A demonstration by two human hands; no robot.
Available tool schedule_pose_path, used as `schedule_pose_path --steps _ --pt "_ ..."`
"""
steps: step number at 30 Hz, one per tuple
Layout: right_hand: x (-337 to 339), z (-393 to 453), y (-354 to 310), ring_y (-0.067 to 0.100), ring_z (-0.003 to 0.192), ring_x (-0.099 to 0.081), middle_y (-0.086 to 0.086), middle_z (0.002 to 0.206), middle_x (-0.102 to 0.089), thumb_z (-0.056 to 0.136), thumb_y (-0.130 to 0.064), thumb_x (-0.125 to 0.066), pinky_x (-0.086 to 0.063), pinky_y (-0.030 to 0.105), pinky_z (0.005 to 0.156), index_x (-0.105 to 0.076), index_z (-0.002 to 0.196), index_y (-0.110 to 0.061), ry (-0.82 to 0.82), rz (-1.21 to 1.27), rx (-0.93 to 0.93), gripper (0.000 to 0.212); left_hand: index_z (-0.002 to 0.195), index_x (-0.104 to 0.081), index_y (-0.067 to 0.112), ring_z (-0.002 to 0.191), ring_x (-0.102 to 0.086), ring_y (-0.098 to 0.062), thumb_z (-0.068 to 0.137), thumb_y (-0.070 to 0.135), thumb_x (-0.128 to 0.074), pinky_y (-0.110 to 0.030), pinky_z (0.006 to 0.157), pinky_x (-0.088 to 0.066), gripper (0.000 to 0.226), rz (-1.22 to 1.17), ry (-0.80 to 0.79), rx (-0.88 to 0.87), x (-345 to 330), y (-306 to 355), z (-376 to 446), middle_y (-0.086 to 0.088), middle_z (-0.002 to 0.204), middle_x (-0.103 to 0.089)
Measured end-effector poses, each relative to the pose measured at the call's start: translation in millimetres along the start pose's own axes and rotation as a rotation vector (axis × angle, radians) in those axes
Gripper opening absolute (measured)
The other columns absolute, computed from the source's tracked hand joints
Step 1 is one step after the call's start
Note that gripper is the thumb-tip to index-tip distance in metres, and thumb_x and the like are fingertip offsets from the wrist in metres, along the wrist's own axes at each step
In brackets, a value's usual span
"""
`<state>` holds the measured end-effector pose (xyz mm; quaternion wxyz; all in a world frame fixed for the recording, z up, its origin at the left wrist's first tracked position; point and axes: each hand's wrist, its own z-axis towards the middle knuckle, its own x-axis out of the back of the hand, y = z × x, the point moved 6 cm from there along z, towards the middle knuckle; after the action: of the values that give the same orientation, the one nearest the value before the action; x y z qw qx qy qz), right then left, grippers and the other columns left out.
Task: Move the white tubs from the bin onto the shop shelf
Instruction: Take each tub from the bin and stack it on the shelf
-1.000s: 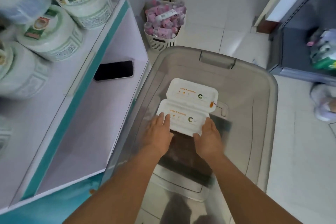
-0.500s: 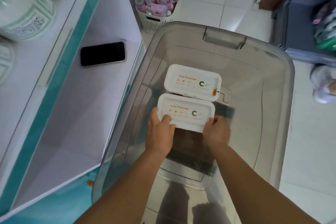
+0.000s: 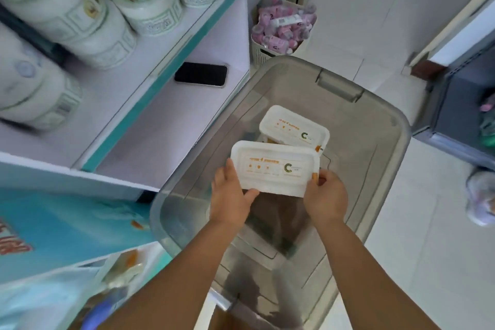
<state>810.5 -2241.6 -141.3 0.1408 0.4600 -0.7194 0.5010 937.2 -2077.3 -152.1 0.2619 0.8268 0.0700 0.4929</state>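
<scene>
**One tub in hand over the bin, one left inside**

The left hand [image 3: 231, 197] grips the near-left corner of a white tub [image 3: 274, 169], thumb laid on the lid edge and fingers curled beneath. The right hand [image 3: 325, 195] holds the tub's near-right corner, fingers wrapped round its end just beside a small orange tab. The tub is rectangular with rounded corners; its lid faces up and carries orange print and a green "C" mark. It sits tilted slightly, held between both hands inside the outline of the grey translucent bin [image 3: 396, 126].

A second white tub [image 3: 294, 127] of the same kind lies in the bin just beyond the held one, which overlaps its near edge.

The shop shelf [image 3: 166, 126] stands just left of the bin, trimmed in teal. A black phone [image 3: 201, 74] lies flat on its lower level. Round white jars [image 3: 150, 8] with green labels crowd the upper level, blurred. A slatted basket [image 3: 261, 52] of pink bottles stands on the tiled floor beyond the bin.
</scene>
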Motion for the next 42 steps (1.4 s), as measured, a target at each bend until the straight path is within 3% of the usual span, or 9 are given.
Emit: schedule_pose_path --steps 7,15,19,23,29,33,36,40,42 --pt "50.2 -53.1 -32.2 0.022 0.099 -0.063 0.006 0.115 -0.067 0.097 -0.022 -0.050 -0.040 0.020 0.066 -0.062 0.115 -0.012 -0.083 0.033 0.249 0.025 0.133 -0.032 0.029 0.114 -0.049 -0.016 0.077 0.035 -0.075 -0.041 0.098 -0.049 0.071 -0.153 0.274 0.041 55.9 11.7 -83.3 0.000 0.122 -0.044" --pt "78.0 -133.6 -72.2 0.016 0.095 -0.057 0.003 0.123 -0.062 0.096 -0.028 -0.050 -0.051 0.030 0.080 -0.062 0.116 -0.018 -0.190 0.125 0.456 0.025 0.136 -0.034 0.027 0.115 -0.044 -0.017 0.073 0.032 -0.077 -0.038 0.098 -0.046 0.076 -0.251 0.479 0.071 133.7 0.6 -176.0 -0.001 0.124 -0.042" --pt "78.1 -177.6 -93.9 0.012 0.088 -0.052 0.002 0.109 -0.064 0.096 -0.024 -0.050 -0.043 0.018 0.066 -0.064 0.111 -0.015 -0.248 0.138 0.585 0.022 0.138 -0.035 0.023 0.113 -0.045 -0.019 0.073 0.030 -0.078 -0.034 0.098 -0.043 0.079 -0.282 0.596 0.087 169.5 -16.3 -217.2 -0.003 0.122 -0.043" --pt "69.9 -224.8 -108.4 0.011 0.087 -0.051 -0.004 0.100 -0.059 0.096 -0.025 -0.050 -0.031 0.011 0.053 -0.063 0.112 -0.017 -0.302 0.123 0.697 0.022 0.140 -0.035 0.021 0.104 -0.040 -0.011 0.073 0.026 -0.078 -0.021 0.091 -0.035 0.079 -0.312 0.691 0.118 199.2 -43.5 -259.3 0.001 0.118 -0.041" --pt "41.3 -311.4 -119.2 0.010 0.090 -0.057 -0.008 0.098 -0.061 0.095 -0.025 -0.054 -0.042 0.016 0.056 -0.064 0.110 -0.023 -0.439 0.178 0.834 0.018 0.142 -0.033 0.019 0.119 -0.041 -0.016 0.073 0.027 -0.079 -0.021 0.097 -0.034 0.083 -0.331 0.840 0.170 241.6 -100.3 -333.1 -0.002 0.130 -0.042" --pt "18.8 -377.6 -122.9 0.017 0.090 -0.062 -0.010 0.088 -0.063 0.094 -0.024 -0.054 -0.056 0.037 0.073 -0.063 0.094 -0.028 -0.521 0.250 0.886 0.010 0.144 -0.031 0.018 0.120 -0.044 -0.021 0.072 0.029 -0.079 -0.032 0.101 -0.040 0.087 -0.322 0.936 0.210 267.0 -145.3 -383.1 -0.004 0.131 -0.043" --pt "1.4 -424.7 -122.3 0.020 0.092 -0.063 -0.007 0.094 -0.067 0.092 -0.028 -0.055 -0.055 0.045 0.082 -0.067 0.094 -0.027 -0.540 0.279 0.920 0.012 0.144 -0.030 0.018 0.118 -0.043 -0.020 0.074 0.030 -0.078 -0.028 0.095 -0.040 0.085 -0.324 0.993 0.235 283.4 -177.1 -418.5 -0.003 0.131 -0.042" --pt "-19.3 -486.5 -123.5 0.019 0.092 -0.059 -0.006 0.095 -0.065 0.092 -0.026 -0.055 -0.052 0.039 0.082 -0.068 0.099 -0.025 -0.577 0.276 1.003 0.015 0.145 -0.029 0.017 0.122 -0.041 -0.017 0.075 0.029 -0.077 -0.020 0.094 -0.032 0.086 -0.339 1.071 0.280 302.9 -219.3 -462.4 -0.001 0.133 -0.040" --pt "-31.1 -514.2 -124.5 0.019 0.089 -0.059 -0.006 0.093 -0.065 0.093 -0.024 -0.054 -0.051 0.034 0.076 -0.069 0.099 -0.024 -0.607 0.261 1.045 0.016 0.144 -0.031 0.017 0.121 -0.043 -0.019 0.074 0.029 -0.078 -0.024 0.095 -0.036 0.086 -0.341 1.104 0.303 311.4 -240.0 -480.3 -0.003 0.131 -0.041"
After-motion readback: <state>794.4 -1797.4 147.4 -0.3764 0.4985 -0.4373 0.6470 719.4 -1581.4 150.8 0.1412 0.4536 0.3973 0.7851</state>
